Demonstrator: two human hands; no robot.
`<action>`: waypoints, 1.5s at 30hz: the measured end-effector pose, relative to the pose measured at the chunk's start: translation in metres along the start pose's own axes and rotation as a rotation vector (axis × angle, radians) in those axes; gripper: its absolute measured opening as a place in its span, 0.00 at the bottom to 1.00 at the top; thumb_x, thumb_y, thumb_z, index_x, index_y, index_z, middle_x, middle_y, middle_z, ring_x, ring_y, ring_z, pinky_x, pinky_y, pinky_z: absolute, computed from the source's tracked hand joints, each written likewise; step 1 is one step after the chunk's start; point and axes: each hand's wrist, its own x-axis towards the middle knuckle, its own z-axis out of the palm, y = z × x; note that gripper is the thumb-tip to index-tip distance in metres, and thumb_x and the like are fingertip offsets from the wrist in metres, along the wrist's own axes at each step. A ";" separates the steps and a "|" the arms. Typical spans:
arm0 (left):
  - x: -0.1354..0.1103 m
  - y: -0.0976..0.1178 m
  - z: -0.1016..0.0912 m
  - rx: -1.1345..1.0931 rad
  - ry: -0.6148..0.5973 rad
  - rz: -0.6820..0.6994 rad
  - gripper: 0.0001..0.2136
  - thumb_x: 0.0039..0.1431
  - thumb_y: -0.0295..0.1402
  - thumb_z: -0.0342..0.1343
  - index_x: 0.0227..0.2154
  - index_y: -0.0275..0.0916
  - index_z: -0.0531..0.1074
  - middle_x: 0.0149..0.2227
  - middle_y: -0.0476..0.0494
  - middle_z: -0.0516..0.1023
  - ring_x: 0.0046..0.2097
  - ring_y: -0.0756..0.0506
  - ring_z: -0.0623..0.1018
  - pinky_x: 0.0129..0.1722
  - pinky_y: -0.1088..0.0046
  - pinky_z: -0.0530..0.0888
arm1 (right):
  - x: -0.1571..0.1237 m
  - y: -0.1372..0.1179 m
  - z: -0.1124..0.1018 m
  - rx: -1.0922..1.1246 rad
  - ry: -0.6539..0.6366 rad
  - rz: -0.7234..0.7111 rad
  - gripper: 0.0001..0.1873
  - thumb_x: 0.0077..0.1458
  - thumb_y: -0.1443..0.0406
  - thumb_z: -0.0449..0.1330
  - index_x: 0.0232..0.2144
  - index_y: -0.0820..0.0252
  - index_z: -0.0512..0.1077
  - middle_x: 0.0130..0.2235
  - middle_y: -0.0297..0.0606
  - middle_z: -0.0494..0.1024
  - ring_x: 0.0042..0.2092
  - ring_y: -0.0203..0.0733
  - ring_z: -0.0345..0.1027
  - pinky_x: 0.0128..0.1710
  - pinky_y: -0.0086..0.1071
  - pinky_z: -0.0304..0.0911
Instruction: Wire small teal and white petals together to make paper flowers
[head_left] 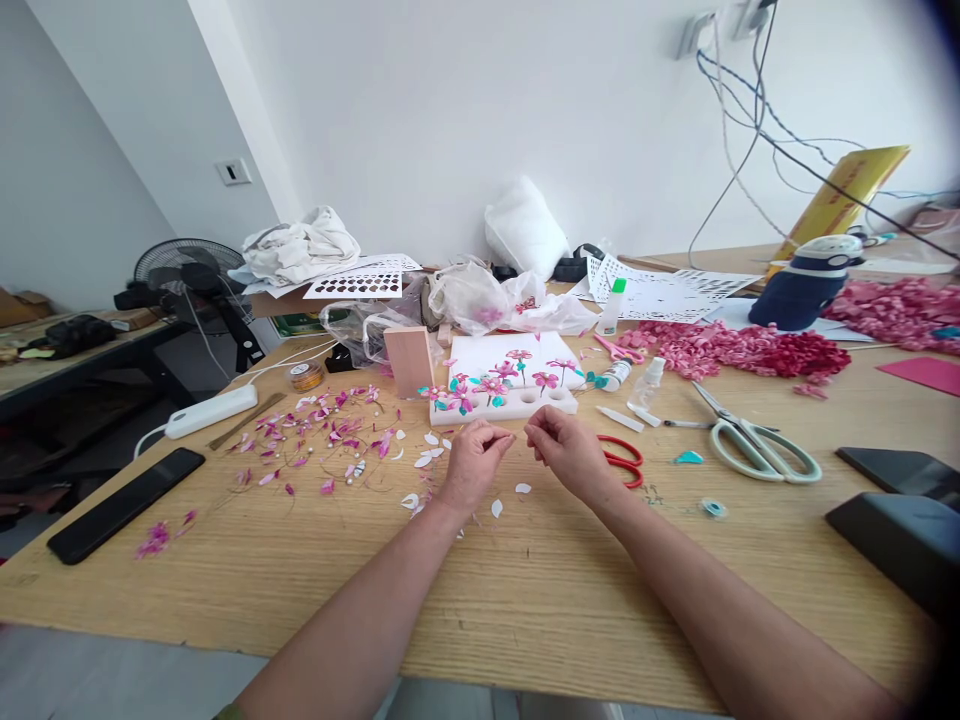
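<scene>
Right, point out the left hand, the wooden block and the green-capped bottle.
Left hand (474,460): head view, back of the hand.
Wooden block (409,362): head view, front face.
Green-capped bottle (610,314): head view, white body.

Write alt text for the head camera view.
A person's bare left hand and right hand, both pinched, face each other over a wood-grain table, before a white rectangular block holding pink flowers; scattered pink petals lie left.

At six o'clock, anything the left hand (471,463) pinches is too small to tell; at four, red scissors (624,461) are partly hidden.
</scene>
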 end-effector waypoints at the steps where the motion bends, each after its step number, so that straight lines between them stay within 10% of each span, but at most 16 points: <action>1: 0.001 0.000 0.000 -0.035 -0.004 -0.037 0.06 0.49 0.29 0.53 0.24 0.36 0.74 0.26 0.47 0.71 0.32 0.49 0.69 0.34 0.74 0.64 | 0.000 -0.001 -0.001 -0.018 0.000 -0.011 0.07 0.48 0.66 0.51 0.20 0.59 0.61 0.16 0.29 0.66 0.20 0.33 0.59 0.20 0.26 0.53; 6: 0.002 -0.003 0.000 -0.312 0.000 -0.268 0.05 0.45 0.31 0.56 0.21 0.35 0.74 0.24 0.49 0.72 0.29 0.51 0.67 0.32 0.75 0.62 | -0.003 -0.006 -0.009 -0.148 0.103 -0.123 0.05 0.50 0.65 0.50 0.24 0.59 0.62 0.18 0.30 0.66 0.21 0.34 0.59 0.21 0.27 0.53; 12: 0.004 -0.013 -0.007 -0.782 -0.182 -0.480 0.07 0.39 0.33 0.61 0.22 0.34 0.74 0.22 0.50 0.69 0.22 0.56 0.61 0.24 0.77 0.57 | -0.004 -0.005 -0.018 -0.455 -0.017 -0.620 0.11 0.51 0.71 0.49 0.37 0.58 0.66 0.43 0.42 0.69 0.33 0.37 0.66 0.30 0.29 0.60; 19: 0.004 -0.014 -0.011 -0.859 -0.307 -0.591 0.10 0.35 0.31 0.64 0.23 0.32 0.74 0.20 0.49 0.68 0.21 0.57 0.62 0.23 0.78 0.57 | -0.001 0.004 -0.020 -0.512 -0.099 -0.691 0.10 0.54 0.69 0.48 0.33 0.57 0.70 0.37 0.39 0.73 0.33 0.37 0.67 0.30 0.27 0.60; 26: 0.002 -0.006 -0.007 -0.582 -0.237 -0.407 0.06 0.42 0.32 0.59 0.23 0.33 0.74 0.24 0.48 0.70 0.25 0.55 0.63 0.27 0.76 0.59 | -0.003 -0.002 -0.012 -0.285 -0.056 -0.359 0.10 0.51 0.68 0.48 0.23 0.59 0.68 0.24 0.35 0.70 0.27 0.36 0.62 0.25 0.27 0.54; 35: -0.002 0.002 -0.002 0.232 -0.042 0.264 0.09 0.52 0.28 0.48 0.21 0.37 0.72 0.23 0.46 0.66 0.31 0.48 0.65 0.33 0.71 0.61 | 0.003 0.000 -0.004 -0.094 -0.054 -0.001 0.09 0.46 0.66 0.49 0.17 0.59 0.60 0.16 0.29 0.62 0.19 0.32 0.55 0.18 0.26 0.52; 39: 0.001 -0.003 -0.005 0.006 -0.004 -0.031 0.06 0.48 0.28 0.52 0.20 0.36 0.71 0.24 0.47 0.68 0.30 0.49 0.66 0.32 0.73 0.61 | 0.001 -0.001 -0.013 -0.096 0.040 -0.027 0.07 0.49 0.64 0.48 0.24 0.60 0.63 0.20 0.31 0.66 0.20 0.33 0.58 0.19 0.27 0.54; 45: 0.004 -0.013 -0.008 -0.660 -0.193 -0.453 0.07 0.41 0.33 0.59 0.23 0.34 0.74 0.26 0.46 0.72 0.25 0.54 0.63 0.26 0.76 0.58 | -0.004 -0.008 -0.024 -0.345 -0.078 -0.597 0.16 0.47 0.74 0.48 0.38 0.58 0.66 0.43 0.43 0.67 0.39 0.40 0.64 0.34 0.32 0.60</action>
